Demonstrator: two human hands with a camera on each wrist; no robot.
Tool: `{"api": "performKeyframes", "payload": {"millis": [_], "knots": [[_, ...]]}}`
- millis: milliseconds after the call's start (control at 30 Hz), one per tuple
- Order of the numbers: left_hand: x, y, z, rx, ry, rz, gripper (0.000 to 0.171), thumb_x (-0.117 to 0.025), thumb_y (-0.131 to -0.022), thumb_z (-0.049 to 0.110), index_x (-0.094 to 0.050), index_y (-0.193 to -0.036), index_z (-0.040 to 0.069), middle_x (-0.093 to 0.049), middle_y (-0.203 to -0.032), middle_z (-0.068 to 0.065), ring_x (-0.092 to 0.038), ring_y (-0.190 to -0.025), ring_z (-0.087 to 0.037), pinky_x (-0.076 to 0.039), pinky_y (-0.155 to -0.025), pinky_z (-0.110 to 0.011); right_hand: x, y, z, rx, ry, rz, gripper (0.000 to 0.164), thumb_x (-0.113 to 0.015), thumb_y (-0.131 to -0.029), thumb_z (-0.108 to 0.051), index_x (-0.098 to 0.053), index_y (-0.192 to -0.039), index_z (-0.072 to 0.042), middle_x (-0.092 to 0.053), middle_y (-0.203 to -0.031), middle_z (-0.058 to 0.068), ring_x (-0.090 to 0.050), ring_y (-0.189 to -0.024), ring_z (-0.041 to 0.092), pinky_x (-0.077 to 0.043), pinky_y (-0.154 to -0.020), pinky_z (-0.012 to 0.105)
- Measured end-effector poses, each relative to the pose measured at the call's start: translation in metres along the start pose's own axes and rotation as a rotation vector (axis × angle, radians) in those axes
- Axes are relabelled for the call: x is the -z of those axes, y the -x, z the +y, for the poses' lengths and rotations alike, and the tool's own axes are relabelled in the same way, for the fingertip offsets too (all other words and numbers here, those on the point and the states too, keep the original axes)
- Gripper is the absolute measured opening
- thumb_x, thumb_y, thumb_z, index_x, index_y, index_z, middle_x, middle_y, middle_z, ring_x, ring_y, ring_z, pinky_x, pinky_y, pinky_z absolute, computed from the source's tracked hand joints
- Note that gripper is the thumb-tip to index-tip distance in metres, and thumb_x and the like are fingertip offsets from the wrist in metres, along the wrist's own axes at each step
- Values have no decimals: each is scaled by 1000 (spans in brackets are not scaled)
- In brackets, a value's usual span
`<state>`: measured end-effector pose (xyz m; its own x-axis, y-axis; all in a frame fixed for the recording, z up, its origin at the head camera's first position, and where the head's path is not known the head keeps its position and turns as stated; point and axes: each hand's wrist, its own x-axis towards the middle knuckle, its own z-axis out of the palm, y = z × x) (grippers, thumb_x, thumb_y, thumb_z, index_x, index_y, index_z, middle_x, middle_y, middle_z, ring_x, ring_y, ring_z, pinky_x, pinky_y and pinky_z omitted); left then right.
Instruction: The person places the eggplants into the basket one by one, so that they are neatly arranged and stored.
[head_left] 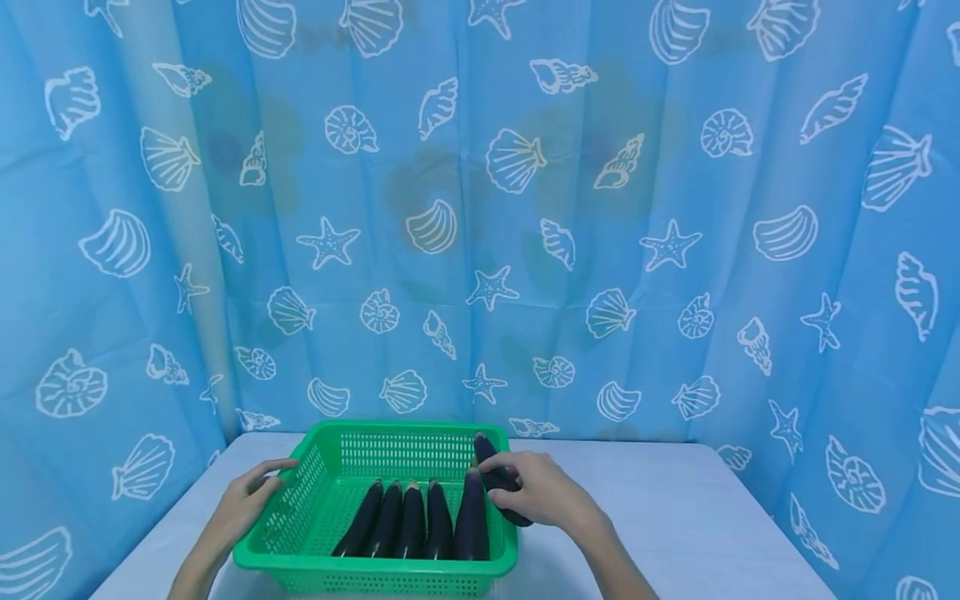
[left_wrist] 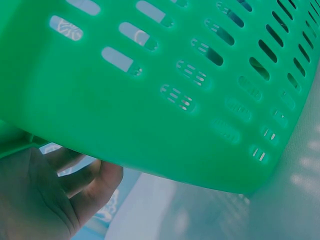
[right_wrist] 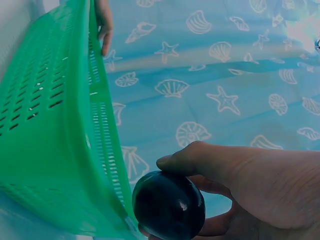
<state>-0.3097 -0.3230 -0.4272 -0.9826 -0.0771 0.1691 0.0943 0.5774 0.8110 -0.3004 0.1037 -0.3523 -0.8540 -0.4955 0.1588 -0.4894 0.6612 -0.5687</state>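
Observation:
A green plastic basket (head_left: 375, 564) holds several dark purple eggplants (head_left: 412, 521), lying side by side toward its right half. My right hand (head_left: 540, 487) grips another eggplant (head_left: 491, 450) at the basket's right rim, thumb and fingers around its middle, its narrow end tilted up and away. In the right wrist view the rounded end of this eggplant (right_wrist: 167, 205) faces the camera, just beside the basket wall. At the left rim, my left hand (head_left: 243, 500) holds the basket, with its curled fingers (left_wrist: 95, 185) at the rim in the left wrist view.
The basket stands on a table with a white cover (head_left: 660, 517), which extends to the right. A blue curtain (head_left: 465, 250) with white shell and starfish prints hangs behind the table and along both sides.

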Motion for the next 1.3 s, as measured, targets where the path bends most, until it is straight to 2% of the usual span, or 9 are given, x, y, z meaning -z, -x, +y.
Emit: {"api": "performKeyframes", "payload": {"millis": [67, 267, 433, 500, 633, 900, 1000, 1100, 1300], "knots": [[0, 0, -1, 5, -6, 3, 46, -42, -106, 34, -51, -142, 7, -45, -145, -31, -55, -122, -46, -57, -96, -49, -3, -3, 0, -5, 2, -10, 31, -67, -91, -19, -69, -122, -20, -68, -92, 2, -51, -71, 13, -44, -55, 23], [0, -1, -4, 23, -2, 12, 47, -43, -105, 36, -51, -142, 8, -49, -142, -31, -59, -118, -43, -59, -92, -45, -11, -10, -4, -15, 18, -6, 29, -68, -90, -19, -70, -119, -19, -71, -105, 2, -54, -78, 13, -51, -63, 25], [-1, -1, -5, 23, 5, 16, 48, -43, -105, 38, -51, -142, 8, -50, -141, -31, -59, -118, -43, -59, -92, -44, -16, -15, -11, -33, 10, -30, 31, -68, -90, -22, -70, -120, -17, -68, -87, -3, -51, -77, 13, -47, -57, 24], [-1, 0, -5, 17, 8, 7, 49, -42, -105, 39, -50, -142, 7, -49, -141, -31, -58, -119, -44, -58, -94, -46, -18, -17, -13, -39, 3, -49, 31, -68, -90, -22, -70, -121, -18, -64, -74, -2, -49, -69, 13, -43, -51, 23], [-2, -1, -5, 11, 13, 0, 51, -43, -105, 41, -50, -142, 7, -49, -140, -31, -58, -118, -43, -58, -94, -46, -22, -20, -14, -39, -8, -81, 32, -68, -91, -23, -69, -122, -18, -63, -67, 0, -48, -59, 11, -42, -47, 23], [-2, -1, -6, 3, 9, 3, 49, -43, -105, 40, -51, -142, 8, -49, -141, -30, -58, -119, -42, -58, -93, -43, -30, -30, -15, -26, 17, -108, 30, -69, -89, -23, -71, -118, -17, -73, -105, -1, -53, -69, 7, -48, -57, 23], [-1, -2, -6, 5, 11, 4, 49, -43, -105, 39, -51, -142, 8, -50, -141, -30, -59, -118, -42, -58, -92, -42, -34, -34, -16, -32, 40, -117, 30, -70, -88, -24, -72, -118, -17, -73, -110, 1, -59, -77, 11, -51, -62, 25], [-1, -3, -6, 3, 7, 3, 49, -43, -105, 39, -51, -142, 7, -50, -140, -30, -60, -117, -41, -59, -91, -43, -37, -37, -18, -62, 58, -118, 29, -70, -89, -25, -72, -117, -18, -72, -114, 1, -61, -94, 18, -52, -64, 28], [-1, -5, -6, 9, 14, 7, 47, -43, -105, 36, -51, -142, 8, -52, -139, -29, -61, -116, -39, -59, -90, -43, -42, -40, -18, -118, 44, -147, 28, -70, -90, -24, -72, -118, -18, -72, -103, 1, -62, -97, 27, -53, -59, 29]]}}
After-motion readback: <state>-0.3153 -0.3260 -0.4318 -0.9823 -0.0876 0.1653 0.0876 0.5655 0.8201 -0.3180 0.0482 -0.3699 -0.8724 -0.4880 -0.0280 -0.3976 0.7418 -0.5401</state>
